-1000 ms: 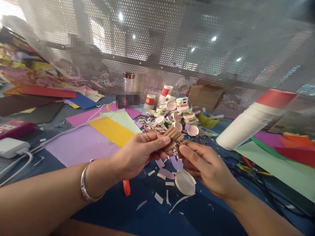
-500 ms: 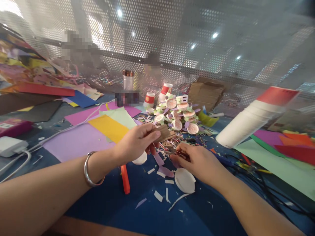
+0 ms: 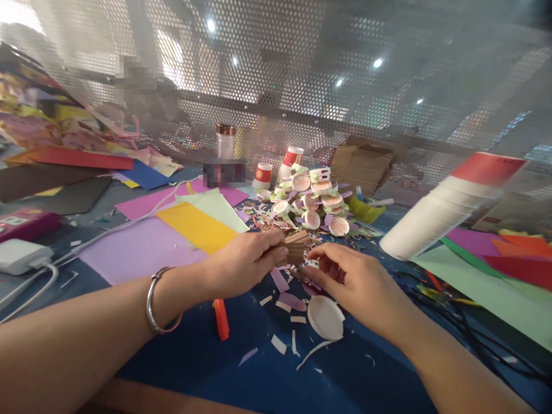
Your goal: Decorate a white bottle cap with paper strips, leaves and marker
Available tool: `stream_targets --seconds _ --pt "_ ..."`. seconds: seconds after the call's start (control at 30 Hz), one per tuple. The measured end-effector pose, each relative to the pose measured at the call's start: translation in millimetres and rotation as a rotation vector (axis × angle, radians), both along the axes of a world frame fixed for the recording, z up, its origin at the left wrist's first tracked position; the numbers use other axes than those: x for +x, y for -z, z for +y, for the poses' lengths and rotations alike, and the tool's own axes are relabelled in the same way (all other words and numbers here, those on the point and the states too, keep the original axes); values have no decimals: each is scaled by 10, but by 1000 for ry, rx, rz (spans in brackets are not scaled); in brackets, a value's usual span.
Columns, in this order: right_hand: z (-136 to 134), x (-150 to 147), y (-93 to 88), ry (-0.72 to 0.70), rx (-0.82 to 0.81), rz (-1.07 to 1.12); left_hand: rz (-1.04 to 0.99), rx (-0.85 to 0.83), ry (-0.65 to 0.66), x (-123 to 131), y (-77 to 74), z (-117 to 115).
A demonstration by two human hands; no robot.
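Note:
My left hand [image 3: 248, 261] pinches a small piece of brown corrugated cardboard [image 3: 295, 252] between thumb and fingers, above the littered table. Close to the cardboard's right edge is my right hand [image 3: 349, 279], its fingers curled around what looks like a pair of scissors, mostly hidden by the hand. A white paper disc [image 3: 325, 318] lies below the right hand. Purple paper scraps [image 3: 292, 301] and white paper strips lie between and below the hands. An orange-red marker-like stick [image 3: 221, 319] rests under my left wrist.
Behind the hands stands a heap of decorated cup-bottom pieces [image 3: 311, 218] amid shreds. Stacked paper cups [image 3: 440, 210] lean at right, near black cables [image 3: 470, 339]. Coloured paper sheets [image 3: 138, 250] and a white charger [image 3: 21, 257] lie at left. Folded cardboard [image 3: 362, 164] stands behind.
My left hand has moved slightly down and right with the cardboard, which is now turned flatter. My right hand has shifted a little up, and the dark blades show less.

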State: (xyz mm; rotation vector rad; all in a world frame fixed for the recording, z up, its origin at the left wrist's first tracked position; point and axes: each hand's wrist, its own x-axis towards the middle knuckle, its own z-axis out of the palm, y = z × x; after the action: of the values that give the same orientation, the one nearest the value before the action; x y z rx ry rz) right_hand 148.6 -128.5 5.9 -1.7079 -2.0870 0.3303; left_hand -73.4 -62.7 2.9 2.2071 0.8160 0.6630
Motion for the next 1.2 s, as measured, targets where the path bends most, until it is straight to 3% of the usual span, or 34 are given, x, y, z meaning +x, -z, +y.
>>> stream_targets --seconds 0.13,0.23,0.47,0.6,0.97,1.2 --pt "-47 -50 -42 -115 -79 343 17 4 137 -6 -25 -34" --pt "-66 -96 -31 -186 -125 390 -4 -48 249 -2 -28 -72" --pt "-112 -133 8 -273 -208 475 -35 -96 309 26 -18 -103" --pt "-178 -141 -23 -325 -273 604 -117 -327 385 12 -71 -137" --pt "-232 -176 -68 -318 -351 672 -264 -859 336 34 -97 -221" --pt "-212 -205 -50 -326 -315 580 -245 -909 273 76 -108 -229"
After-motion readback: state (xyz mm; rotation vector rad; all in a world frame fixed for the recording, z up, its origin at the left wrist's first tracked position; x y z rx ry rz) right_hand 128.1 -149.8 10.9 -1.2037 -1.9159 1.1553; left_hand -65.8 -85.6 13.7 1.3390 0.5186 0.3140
